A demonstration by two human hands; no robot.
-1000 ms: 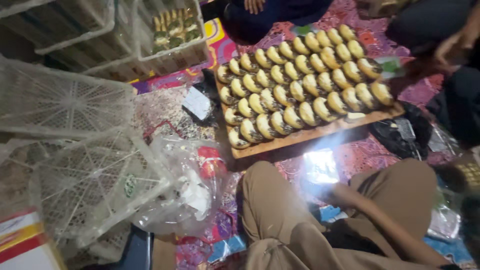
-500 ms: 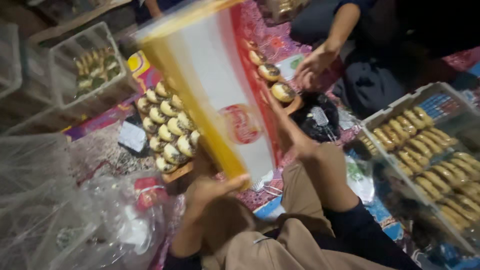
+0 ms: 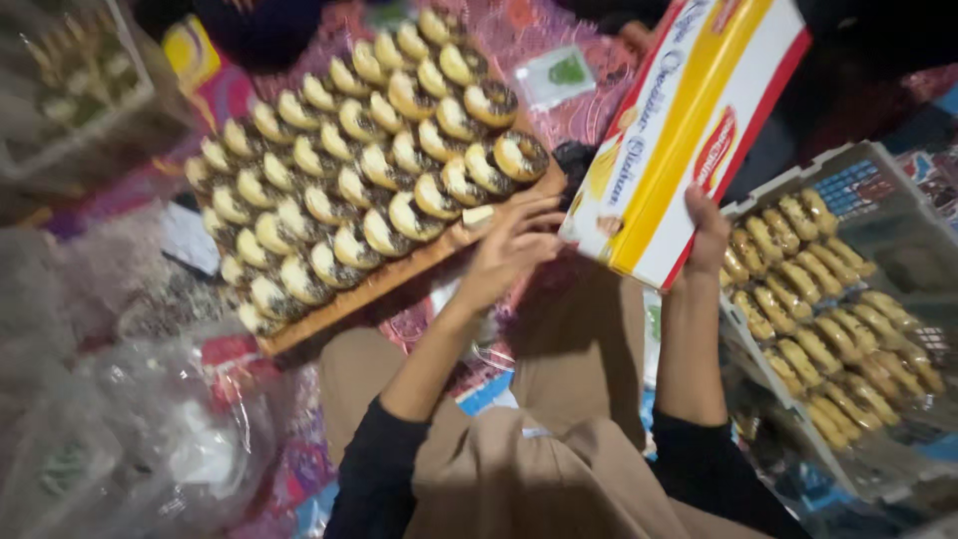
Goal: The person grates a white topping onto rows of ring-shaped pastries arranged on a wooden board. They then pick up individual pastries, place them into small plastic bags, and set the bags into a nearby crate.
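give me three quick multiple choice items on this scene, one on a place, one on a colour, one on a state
1. Where does the wooden board of pastries lie relative to the lifted box?
A. to its left
B. to its right
C. under the legs

2. What colours show on the box?
A. green and black
B. white, yellow and red
C. blue and silver

3. How does the left hand stand?
A. closed in a fist in the lap
B. fingers spread at the board's near edge, by the box's lower corner
C. inside the tray on the right

Answers:
1. A, the board fills the upper left while the box is up at the upper right.
2. B, a white face with a yellow band and red edge.
3. B, its fingers are spread there, while the right hand has its grip on the box's lower edge.
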